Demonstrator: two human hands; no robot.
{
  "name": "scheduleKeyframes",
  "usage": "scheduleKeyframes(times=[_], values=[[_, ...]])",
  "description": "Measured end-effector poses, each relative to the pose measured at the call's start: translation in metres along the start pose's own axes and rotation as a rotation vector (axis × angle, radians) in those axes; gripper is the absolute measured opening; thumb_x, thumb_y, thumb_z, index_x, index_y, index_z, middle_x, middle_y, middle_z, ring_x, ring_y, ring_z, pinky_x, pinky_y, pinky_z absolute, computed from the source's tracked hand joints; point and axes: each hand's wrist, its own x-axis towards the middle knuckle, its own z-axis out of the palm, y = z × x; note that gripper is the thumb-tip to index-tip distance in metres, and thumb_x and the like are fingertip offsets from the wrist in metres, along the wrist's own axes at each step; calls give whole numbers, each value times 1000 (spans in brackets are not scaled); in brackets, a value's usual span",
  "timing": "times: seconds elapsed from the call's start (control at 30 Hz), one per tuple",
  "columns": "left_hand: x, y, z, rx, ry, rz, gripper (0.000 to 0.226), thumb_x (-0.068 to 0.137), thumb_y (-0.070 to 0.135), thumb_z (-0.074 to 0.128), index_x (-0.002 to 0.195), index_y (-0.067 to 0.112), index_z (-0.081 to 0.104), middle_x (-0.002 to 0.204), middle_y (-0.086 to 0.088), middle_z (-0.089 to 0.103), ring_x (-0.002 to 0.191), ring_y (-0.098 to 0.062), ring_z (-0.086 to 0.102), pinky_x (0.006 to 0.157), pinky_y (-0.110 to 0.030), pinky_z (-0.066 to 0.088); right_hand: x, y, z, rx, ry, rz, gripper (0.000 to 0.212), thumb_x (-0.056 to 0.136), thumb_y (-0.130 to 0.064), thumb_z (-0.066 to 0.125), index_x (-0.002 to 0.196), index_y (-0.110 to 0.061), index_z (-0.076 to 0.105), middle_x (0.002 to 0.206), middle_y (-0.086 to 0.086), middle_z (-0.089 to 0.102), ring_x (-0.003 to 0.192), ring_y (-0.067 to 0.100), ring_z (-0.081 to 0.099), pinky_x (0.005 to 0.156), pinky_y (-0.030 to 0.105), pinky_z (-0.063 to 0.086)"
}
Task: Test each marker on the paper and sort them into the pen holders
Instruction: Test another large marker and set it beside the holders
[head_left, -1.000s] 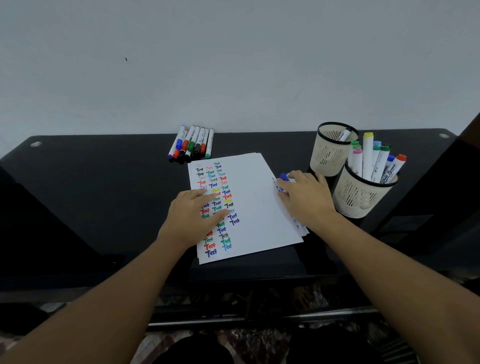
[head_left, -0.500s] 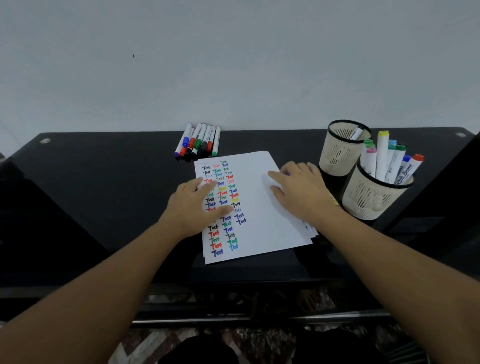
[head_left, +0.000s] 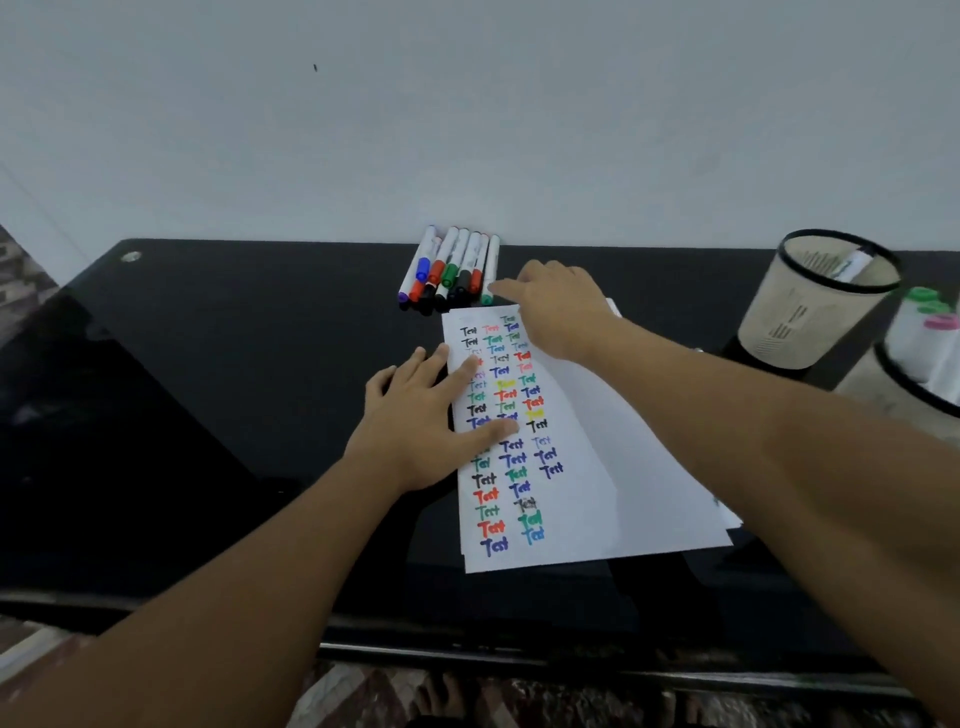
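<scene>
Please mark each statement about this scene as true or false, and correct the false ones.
1. The left hand lies flat on the paper. True.
2. The right hand holds a marker above the paper. False: it holds nothing and reaches toward the row of markers.
3. The row of markers lies on the table beyond the paper. True.
4. The paper is blank. False: the word "Test" is written on it many times in several colours.

Glossy black glass tabletop (head_left: 208, 389), round metal fitting (head_left: 131, 256) near far left corner. Set against plain pale grey-white wall (head_left: 467, 114) bearing one small dark speck (head_left: 315, 68). Patterned floor (head_left: 363, 696) below front edge.
</scene>
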Motion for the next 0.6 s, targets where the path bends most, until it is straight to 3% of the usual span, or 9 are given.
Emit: scheduleKeyframes(times=[0.13,0.37,0.5,0.6], values=[[1,-1,1,-14,10,5,101,73,100,23,158,47,11,169,9,4,155,-14,-4,123,-47,-2,23,-2,10,-8,9,-21,63,97,-8,56,149,-41,43,130,6,55,116,27,54,95,42,44],[1,-2,2,-30,13,5,101,72,100,24,158,47,12,169,10,4,155,-12,-5,123,-45,-4,36,2,15,-92,44,-125,42,96,-13,65,133,-33,59,118,7,56,105,27,56,83,39,41],[1,-2,2,-28,33,7,101,73,100,24,158,47,14,169,10,5,155,-13,-4,123,-44,-3,33,10,10,-145,129,-213,34,94,-13,68,126,-24,64,116,9,56,102,30,56,84,41,44],[1,-3,1,-31,28,5,101,72,100,24,158,48,14,169,10,6,155,-13,-3,123,-43,-3,30,15,8,-206,258,-251,32,90,-9,72,120,-12,63,121,17,57,106,36,57,98,49,46]])
